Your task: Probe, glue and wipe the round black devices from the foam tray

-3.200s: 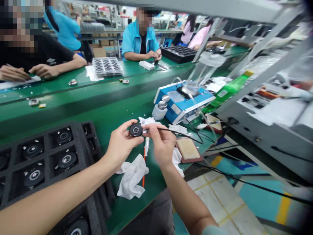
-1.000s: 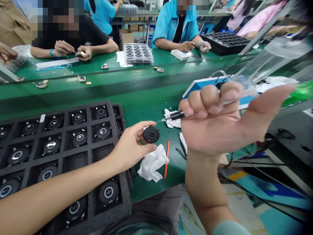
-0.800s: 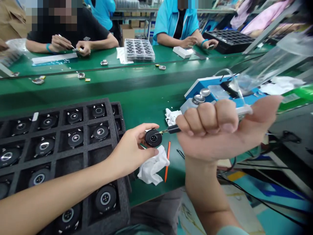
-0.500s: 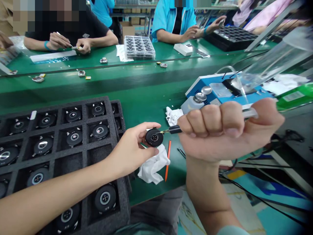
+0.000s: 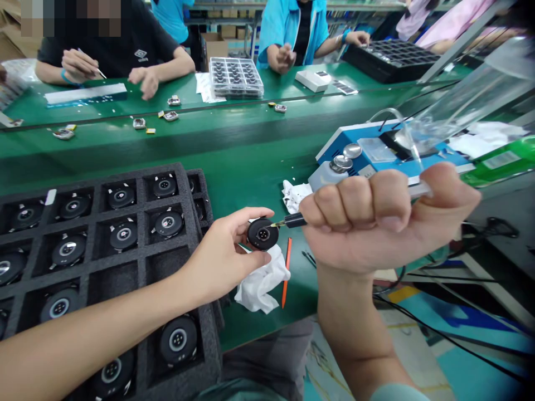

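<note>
My left hand (image 5: 228, 259) pinches a round black watch case (image 5: 262, 234) by its edge, thumb below and fingers above. Small bright dots show at the middle of the case. My right hand (image 5: 368, 217) is closed in a fist around a slim tool (image 5: 295, 220) with a black barrel and a thin yellowish tip. That tip meets the case near its upper right edge, though I cannot tell if it touches. Most of the tool is hidden inside the fist. Under my left arm lies a dark foam tray (image 5: 144, 264) with similar watch cases in its compartments.
A crumpled white cloth (image 5: 261, 287) and an orange stick (image 5: 286, 273) lie below the held case. To the right stand a pump bottle (image 5: 328, 177), a blue machine (image 5: 349, 142) and a clear tube (image 5: 463, 100). Co-workers sit across the green bench (image 5: 246, 150).
Both my hands keep nearly the same pose, and the view has shifted slightly. Across the bench, another small part now lies there, and a co-worker's hand has moved off the work.
</note>
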### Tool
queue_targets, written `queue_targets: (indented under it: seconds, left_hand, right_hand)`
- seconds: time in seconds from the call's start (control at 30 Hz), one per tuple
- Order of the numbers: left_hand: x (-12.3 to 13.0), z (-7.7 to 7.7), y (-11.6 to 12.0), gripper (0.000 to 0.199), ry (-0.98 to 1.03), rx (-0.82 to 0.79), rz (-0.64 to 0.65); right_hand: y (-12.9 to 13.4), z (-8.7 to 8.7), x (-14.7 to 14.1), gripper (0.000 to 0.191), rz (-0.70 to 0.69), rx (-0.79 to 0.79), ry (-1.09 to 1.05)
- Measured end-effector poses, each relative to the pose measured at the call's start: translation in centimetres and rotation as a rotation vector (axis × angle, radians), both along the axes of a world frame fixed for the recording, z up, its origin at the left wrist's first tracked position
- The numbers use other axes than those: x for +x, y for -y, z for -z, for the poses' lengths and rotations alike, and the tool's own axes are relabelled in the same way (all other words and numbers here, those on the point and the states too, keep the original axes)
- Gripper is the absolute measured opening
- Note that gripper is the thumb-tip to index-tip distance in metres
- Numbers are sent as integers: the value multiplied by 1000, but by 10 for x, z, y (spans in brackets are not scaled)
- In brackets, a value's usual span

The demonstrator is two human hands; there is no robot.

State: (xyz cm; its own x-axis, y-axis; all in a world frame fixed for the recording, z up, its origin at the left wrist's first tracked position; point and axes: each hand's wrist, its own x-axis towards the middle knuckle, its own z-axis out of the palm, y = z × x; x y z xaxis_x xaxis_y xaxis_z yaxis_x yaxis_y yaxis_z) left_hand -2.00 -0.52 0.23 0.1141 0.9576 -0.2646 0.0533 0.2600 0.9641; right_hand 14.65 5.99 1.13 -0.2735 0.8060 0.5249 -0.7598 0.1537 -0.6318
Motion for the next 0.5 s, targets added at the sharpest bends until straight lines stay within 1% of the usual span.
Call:
queue_targets:
  seconds: [0.13,0.27,0.5]
  left_hand:
    - [-1,0,0,61,-11,8,2]
    - [-2,0,0,61,-18,9,0]
    - [-2,2,0,61,-18,7,-1]
  right_hand:
    - [-1,0,1,64,42,-9,36]
    - [-2,3,2,60,10,45,22]
    - [-1,3,4,59,-3,48,13]
